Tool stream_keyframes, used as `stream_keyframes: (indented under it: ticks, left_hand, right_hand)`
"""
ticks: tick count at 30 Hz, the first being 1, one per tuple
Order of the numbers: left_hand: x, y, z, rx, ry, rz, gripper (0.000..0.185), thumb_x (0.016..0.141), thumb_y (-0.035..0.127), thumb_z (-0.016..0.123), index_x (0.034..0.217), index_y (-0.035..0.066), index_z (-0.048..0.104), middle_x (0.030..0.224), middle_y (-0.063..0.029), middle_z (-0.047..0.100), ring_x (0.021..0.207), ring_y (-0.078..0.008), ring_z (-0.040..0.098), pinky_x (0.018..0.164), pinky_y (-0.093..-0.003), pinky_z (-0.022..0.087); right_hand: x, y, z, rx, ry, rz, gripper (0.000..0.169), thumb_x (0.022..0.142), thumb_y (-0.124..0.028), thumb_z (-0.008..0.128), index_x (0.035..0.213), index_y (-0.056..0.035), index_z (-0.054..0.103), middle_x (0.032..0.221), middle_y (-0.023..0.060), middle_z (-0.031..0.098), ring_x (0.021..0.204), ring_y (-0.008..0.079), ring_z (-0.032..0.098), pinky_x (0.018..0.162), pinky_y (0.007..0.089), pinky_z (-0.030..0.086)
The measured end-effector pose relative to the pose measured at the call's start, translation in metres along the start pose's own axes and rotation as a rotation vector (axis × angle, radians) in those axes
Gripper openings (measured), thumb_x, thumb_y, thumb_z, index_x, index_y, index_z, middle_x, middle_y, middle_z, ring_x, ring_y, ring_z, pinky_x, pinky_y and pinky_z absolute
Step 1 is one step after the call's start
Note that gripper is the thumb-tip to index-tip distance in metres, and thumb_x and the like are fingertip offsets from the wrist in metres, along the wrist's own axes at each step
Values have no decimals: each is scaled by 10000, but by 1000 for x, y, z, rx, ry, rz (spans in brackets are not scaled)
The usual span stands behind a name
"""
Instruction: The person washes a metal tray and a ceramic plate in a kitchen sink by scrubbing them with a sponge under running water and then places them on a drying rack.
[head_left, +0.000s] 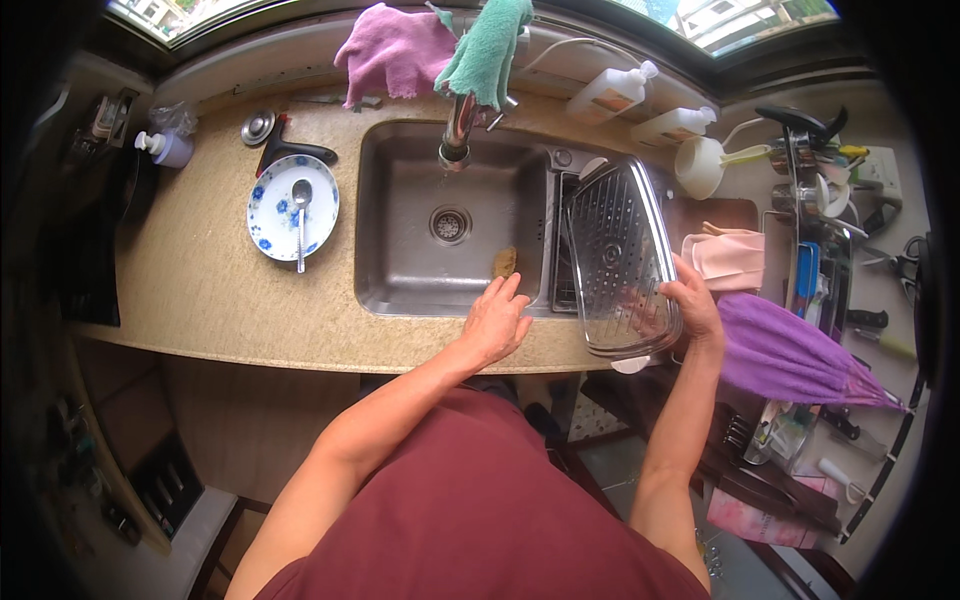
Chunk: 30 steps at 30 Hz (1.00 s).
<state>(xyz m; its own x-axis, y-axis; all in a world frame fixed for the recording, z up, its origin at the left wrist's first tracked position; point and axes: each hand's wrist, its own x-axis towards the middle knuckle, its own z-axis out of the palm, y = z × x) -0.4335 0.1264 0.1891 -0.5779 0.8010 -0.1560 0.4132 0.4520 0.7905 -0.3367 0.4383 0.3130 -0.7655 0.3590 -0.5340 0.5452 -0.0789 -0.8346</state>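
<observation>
My right hand (694, 300) grips the right edge of a clear rectangular lid or tray (622, 255) with a dotted pattern, held tilted over the right side of the sink. My left hand (496, 319) is over the near rim of the stainless steel sink (405, 277), fingers a little apart and nothing in them. Just beyond its fingertips lies a small yellowish-brown piece (505, 262), perhaps a scrubber, on the sink floor. Above the basin stands the faucet (455, 142) with a green cloth (487, 56) over it. A thin trickle seems to fall from its spout.
Left of the sink, a flowered plate (274, 225) holds a metal spoon (301, 195), beside a black-handled tool (307, 152) and a drain stopper (258, 127). White bottles (615, 94), a white dipper (697, 166), a pink cloth (724, 259) and a purple towel (787, 349) are at right.
</observation>
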Motion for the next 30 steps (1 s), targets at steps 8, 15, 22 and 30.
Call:
stream_keyframes:
  ticks: [8, 15, 22, 30]
  left_hand:
    - [-6, -25, -10, -30, 18, -104, 353, 846, 205, 687, 1137, 9, 652, 1387, -280, 481, 1293, -407, 460, 1078, -447, 391]
    - [-4, -37, -5, -44, 6, -138, 355, 853, 219, 672, 1146, 20, 656, 1391, -284, 477, 1278, -408, 473, 1075, -445, 390]
    - [-2, -37, -12, -83, -11, -170, 372, 867, 234, 653, 1162, 7, 648, 1402, -282, 468, 1281, -411, 471, 1080, -453, 382]
    - [-15, -72, -37, -90, 210, -203, 367, 866, 214, 650, 1160, -4, 643, 1312, -264, 552, 1207, -403, 543, 1039, -433, 432]
  right_hand:
    - [5, 6, 27, 123, -18, 141, 475, 772, 65, 500, 1241, 1, 542, 941, 15, 632, 734, 84, 585, 675, 235, 503]
    - [25, 13, 29, -444, -19, 26, 379, 762, -37, 498, 1124, 35, 581, 831, 43, 596, 705, 121, 541, 654, 272, 462]
    - [78, -12, 77, -797, -62, 109, 327, 774, -122, 559, 1045, 60, 565, 867, 171, 633, 819, 236, 584, 752, 371, 455]
    - [58, -33, 98, -739, 114, 48, 723, 839, -324, 694, 1395, 63, 441, 1151, 262, 654, 1007, 273, 669, 876, 351, 505]
